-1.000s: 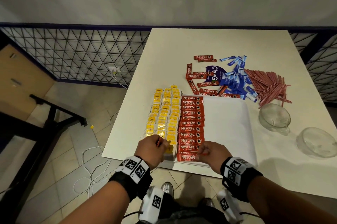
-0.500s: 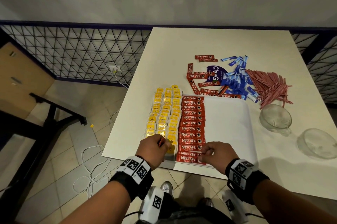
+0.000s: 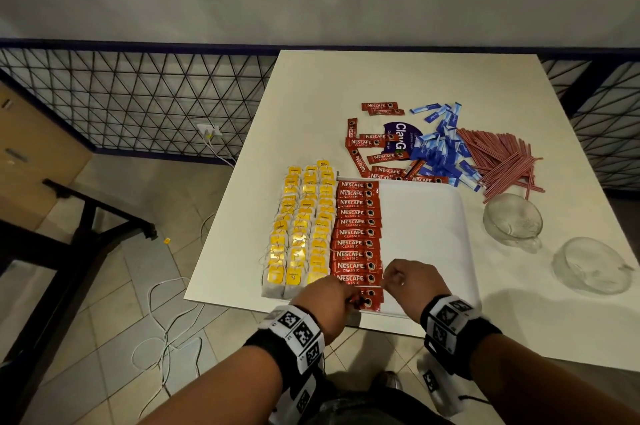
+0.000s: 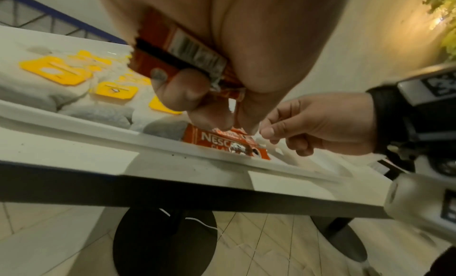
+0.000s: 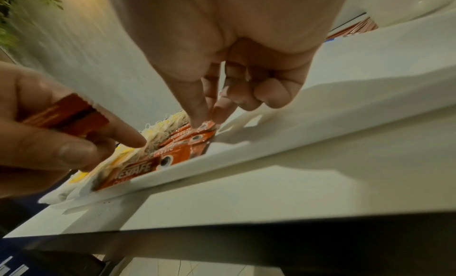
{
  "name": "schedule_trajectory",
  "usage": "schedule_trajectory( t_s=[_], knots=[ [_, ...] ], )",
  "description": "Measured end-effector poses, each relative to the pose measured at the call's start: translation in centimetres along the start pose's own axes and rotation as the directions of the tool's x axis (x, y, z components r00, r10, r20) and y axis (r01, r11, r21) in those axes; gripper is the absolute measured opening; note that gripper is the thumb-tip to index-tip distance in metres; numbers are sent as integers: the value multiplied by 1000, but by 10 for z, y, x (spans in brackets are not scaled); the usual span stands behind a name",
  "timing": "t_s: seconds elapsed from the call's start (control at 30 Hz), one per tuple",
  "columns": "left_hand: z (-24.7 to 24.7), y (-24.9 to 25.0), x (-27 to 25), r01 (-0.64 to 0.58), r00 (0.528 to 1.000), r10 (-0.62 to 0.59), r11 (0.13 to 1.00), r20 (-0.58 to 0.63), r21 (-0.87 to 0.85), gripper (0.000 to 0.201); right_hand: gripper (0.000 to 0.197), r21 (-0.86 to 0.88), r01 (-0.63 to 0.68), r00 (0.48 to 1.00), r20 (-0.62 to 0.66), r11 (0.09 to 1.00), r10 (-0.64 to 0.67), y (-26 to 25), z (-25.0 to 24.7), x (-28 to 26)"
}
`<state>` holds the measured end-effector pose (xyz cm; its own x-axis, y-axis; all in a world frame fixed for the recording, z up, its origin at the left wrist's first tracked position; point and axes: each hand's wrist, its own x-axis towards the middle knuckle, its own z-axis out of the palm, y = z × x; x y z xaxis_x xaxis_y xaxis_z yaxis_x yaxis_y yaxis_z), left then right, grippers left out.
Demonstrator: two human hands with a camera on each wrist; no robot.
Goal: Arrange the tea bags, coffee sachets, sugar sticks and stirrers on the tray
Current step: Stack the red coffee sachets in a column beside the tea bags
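A spare coffee sachet (image 4: 172,52) sits clasped in the left hand (image 3: 325,303) at the tray's (image 3: 429,217) near edge. The right hand (image 3: 412,282) pinches the end of a sachet in the coffee row (image 3: 356,234), beside the tea bags (image 3: 304,227).
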<state>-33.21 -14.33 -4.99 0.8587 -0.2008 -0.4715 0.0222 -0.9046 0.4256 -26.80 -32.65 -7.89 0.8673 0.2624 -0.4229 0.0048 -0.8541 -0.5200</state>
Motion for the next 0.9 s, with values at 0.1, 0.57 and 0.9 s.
schedule_trajectory(
  t_s=[0.1, 0.57, 0.9],
  knots=[
    [7, 1, 4, 9, 999, -12, 998, 47, 69, 34, 18, -36, -51, 998, 19, 998, 52, 2, -1, 2],
    [11, 1, 9, -15, 997, 3, 987, 80, 158, 33, 20, -80, -66, 993, 92, 995, 73, -8, 0, 1],
    [9, 1, 9, -34, 998, 23, 986, 66, 165, 35, 15, 12, -104, 993, 60, 995, 103, -7, 3, 2]
  ],
)
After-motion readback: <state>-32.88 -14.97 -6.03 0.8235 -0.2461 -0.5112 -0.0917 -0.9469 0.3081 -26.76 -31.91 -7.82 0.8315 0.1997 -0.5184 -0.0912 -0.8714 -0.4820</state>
